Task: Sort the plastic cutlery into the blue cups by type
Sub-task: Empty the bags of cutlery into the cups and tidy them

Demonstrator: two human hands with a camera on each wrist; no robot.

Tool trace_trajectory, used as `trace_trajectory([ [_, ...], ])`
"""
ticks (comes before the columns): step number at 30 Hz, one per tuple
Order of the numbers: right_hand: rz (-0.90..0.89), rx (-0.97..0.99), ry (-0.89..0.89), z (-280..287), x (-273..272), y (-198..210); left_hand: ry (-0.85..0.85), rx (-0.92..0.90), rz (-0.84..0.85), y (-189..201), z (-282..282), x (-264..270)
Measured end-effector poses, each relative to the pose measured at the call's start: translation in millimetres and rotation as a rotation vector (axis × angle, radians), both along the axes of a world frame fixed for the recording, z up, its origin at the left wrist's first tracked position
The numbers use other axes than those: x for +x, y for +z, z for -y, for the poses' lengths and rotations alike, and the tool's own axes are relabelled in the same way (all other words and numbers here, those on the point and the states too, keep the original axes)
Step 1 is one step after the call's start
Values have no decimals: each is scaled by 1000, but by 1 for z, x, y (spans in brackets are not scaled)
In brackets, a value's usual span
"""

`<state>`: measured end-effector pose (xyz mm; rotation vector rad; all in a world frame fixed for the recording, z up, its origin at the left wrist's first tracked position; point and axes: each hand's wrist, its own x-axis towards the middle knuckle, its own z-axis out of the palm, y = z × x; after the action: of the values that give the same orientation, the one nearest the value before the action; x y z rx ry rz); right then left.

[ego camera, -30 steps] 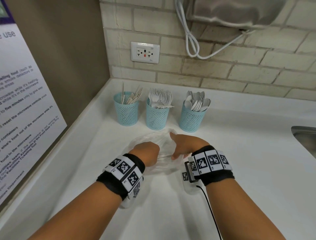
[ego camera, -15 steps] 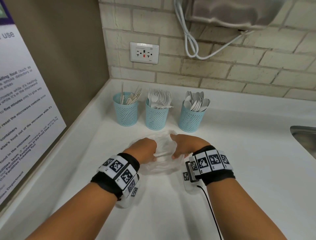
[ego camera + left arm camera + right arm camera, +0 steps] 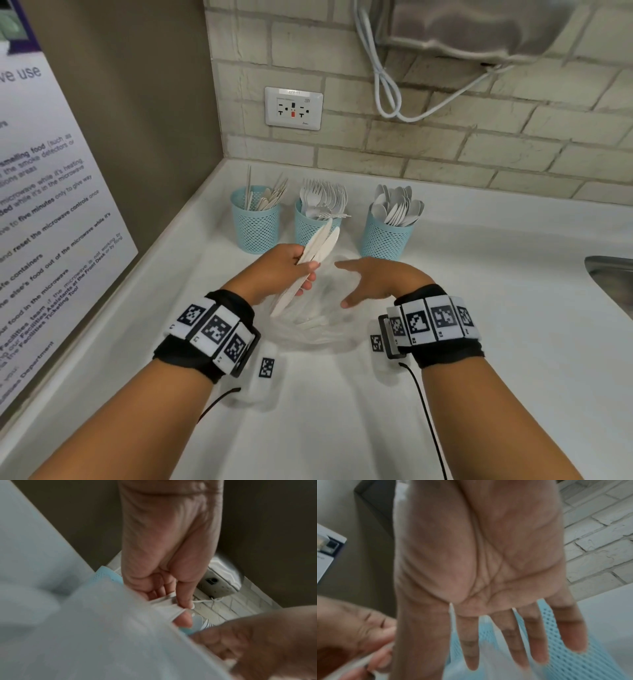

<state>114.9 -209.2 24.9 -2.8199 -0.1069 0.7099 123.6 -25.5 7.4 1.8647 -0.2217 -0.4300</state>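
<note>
The left hand (image 3: 284,270) grips a small bundle of white plastic knives (image 3: 317,251), its fingers (image 3: 310,277) curled round the handles with the thumb pressed on top; the blades point up and away toward the middle cup (image 3: 313,228). The bundle is held clear of the counter (image 3: 479,325), above a clear plastic bag (image 3: 308,329) that lies crumpled between the two wrists with a few more pale pieces inside. The right hand (image 3: 370,281) hovers just right of the knives, palm turned inward, its fingers (image 3: 536,642) straight and spread, holding nothing. Three blue mesh cups stand in a row at the far side of the counter, near the brick wall (image 3: 445,144): the left cup (image 3: 255,222) holds knives, the middle cup forks, the right cup (image 3: 385,233) spoons. A poster (image 3: 44,205) leans on the left wall, an outlet (image 3: 294,108) sits on the bricks above the cups, and the edge of a sink (image 3: 613,277) shows at the right
</note>
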Motion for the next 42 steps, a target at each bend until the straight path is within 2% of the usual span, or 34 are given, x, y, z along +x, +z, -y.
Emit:
trace_trajectory([
  [2, 140, 53, 10, -2, 2, 14, 36, -107, -61, 1, 1, 0],
  [3, 221, 144, 12, -3, 2, 20, 46, -158, -92, 1, 1, 0],
  [5, 322, 467, -68, -9, 0, 31, 47, -257, -157, 2, 1, 0],
  [7, 302, 773, -204, -17, -1, 35, 45, -330, -208, 2, 2, 0],
  [8, 297, 853, -248, -20, 0, 33, 44, -355, -224, 3, 2, 1],
  [14, 313, 1056, -355, -23, 9, 11, 25, -475, -295, 4, 1, -2],
  [23, 245, 1189, -434, -21, 12, 2, 59, -536, -313, -1, -1, -1],
  [35, 219, 1233, -462, -25, 18, -8, 113, -570, -324, -1, -1, -2],
  [38, 197, 1231, -463, -27, 19, -8, 88, -522, -292, -1, -1, -2],
  [42, 167, 1196, -365, -33, 22, -2, 35, -319, -157, 2, -1, -5],
])
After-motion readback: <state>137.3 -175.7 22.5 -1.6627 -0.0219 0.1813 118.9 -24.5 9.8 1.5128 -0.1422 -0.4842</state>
